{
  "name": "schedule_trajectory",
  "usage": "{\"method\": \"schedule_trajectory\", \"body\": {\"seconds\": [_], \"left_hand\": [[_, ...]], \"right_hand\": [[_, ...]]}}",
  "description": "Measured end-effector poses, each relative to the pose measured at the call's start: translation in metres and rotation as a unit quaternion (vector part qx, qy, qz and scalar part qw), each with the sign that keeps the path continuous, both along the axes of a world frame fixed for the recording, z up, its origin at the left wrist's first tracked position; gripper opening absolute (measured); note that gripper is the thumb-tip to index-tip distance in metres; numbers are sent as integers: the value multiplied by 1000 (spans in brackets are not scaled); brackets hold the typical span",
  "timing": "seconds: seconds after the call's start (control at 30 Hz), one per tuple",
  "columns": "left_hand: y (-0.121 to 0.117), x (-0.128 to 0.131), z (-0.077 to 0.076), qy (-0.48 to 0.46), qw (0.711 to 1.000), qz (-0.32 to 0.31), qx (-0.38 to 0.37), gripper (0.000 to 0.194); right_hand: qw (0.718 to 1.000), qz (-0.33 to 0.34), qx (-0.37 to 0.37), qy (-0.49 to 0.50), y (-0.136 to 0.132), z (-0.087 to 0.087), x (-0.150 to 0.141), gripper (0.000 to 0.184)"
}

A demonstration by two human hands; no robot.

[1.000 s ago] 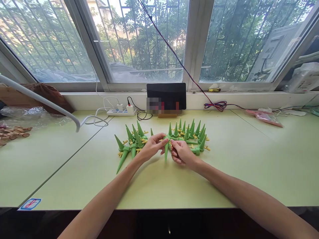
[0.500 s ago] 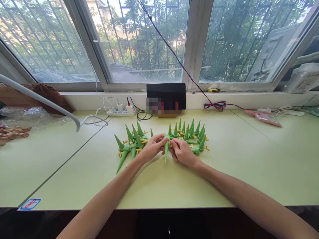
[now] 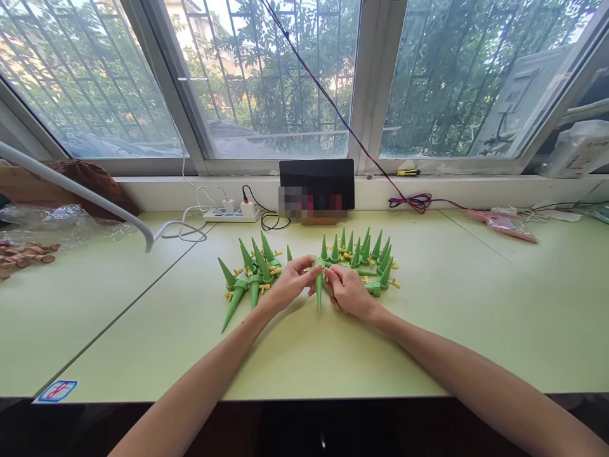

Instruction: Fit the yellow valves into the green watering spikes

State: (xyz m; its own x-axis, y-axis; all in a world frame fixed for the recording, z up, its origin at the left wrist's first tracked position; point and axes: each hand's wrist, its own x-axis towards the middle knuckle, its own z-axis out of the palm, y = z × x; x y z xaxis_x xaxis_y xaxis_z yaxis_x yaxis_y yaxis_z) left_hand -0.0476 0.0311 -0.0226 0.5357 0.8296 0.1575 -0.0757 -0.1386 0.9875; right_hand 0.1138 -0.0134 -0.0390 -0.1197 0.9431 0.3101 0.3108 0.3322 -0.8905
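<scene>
Pinching a green spike [image 3: 319, 293] between thumb and fingers of the left hand [image 3: 297, 280]; pinching at its upper side with the right hand [image 3: 351, 293], over the table [image 3: 304, 368], beside other spikes [image 3: 377, 245]

Table [image 3: 333, 362]: plain pale yellow-green, dark seam lines.
Spikes [image 3: 235, 306]: uniform bright green.
Taps [image 3: 394, 284] on spikes: yellow.
Sticker [image 3: 58, 391], table's near edge, towards left corner: white, blue outline, red mark.
Wooden pieces [image 3: 46, 258], left edge: reddish brown.
Far edge: power strip [image 3: 216, 218], white; tablet [image 3: 328, 176], black, lower part pixelated; tablet stand [image 3: 318, 221], tan-brown; bag [image 3: 511, 227], towards right corner, pink.
Knife [image 3: 408, 172]: yellow and black.
</scene>
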Motion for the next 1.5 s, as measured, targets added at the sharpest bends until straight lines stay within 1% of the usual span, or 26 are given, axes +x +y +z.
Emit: {"method": "schedule_trajectory", "body": {"seconds": [0.07, 0.17, 0.23, 0.3, 0.43, 0.57, 0.7, 0.87, 1.07, 1.3, 1.4, 1.5], "left_hand": [[-1, 0, 2, 24, 999, 8, 39, 34], [-2, -1, 4, 48, 996, 14, 78, 33], [-3, -1, 5, 54, 994, 15, 90, 33], [-2, -1, 5, 57, 994, 13, 91, 32], [1, -2, 0, 45, 997, 0, 67, 31], [3, -3, -7, 14, 1000, -13, 23, 28], [4, -1, -9, -3, 1000, -16, -9, 30], [3, -1, -6, 11, 1000, -6, 10, 32], [2, -1, -3, 36, 998, -1, 46, 34], [2, -2, -2, 40, 998, 2, 56, 35], [2, -2, -3, 39, 998, 1, 51, 35], [1, -2, -3, 29, 999, -3, 15, 35]], "right_hand": [[998, 20, -37, 38, 1, 0, 0, 37], [988, 63, -90, 111, 2, 0, -1, 38], [980, 79, -109, 145, 2, -1, -2, 39], [978, 80, -111, 156, 2, -2, -2, 40], [984, 72, -87, 136, 1, -2, -2, 39], [993, 56, -54, 90, 1, -2, 0, 38], [998, 33, -30, 50, 0, -3, 0, 38], [999, 22, -28, 38, 0, -1, -1, 38], [997, 31, -56, 47, 1, -2, 0, 38], [995, 39, -65, 65, 2, -4, 0, 40], [996, 32, -57, 59, 0, -2, -1, 38], [998, 11, -43, 40, -2, 0, -3, 37]]}}
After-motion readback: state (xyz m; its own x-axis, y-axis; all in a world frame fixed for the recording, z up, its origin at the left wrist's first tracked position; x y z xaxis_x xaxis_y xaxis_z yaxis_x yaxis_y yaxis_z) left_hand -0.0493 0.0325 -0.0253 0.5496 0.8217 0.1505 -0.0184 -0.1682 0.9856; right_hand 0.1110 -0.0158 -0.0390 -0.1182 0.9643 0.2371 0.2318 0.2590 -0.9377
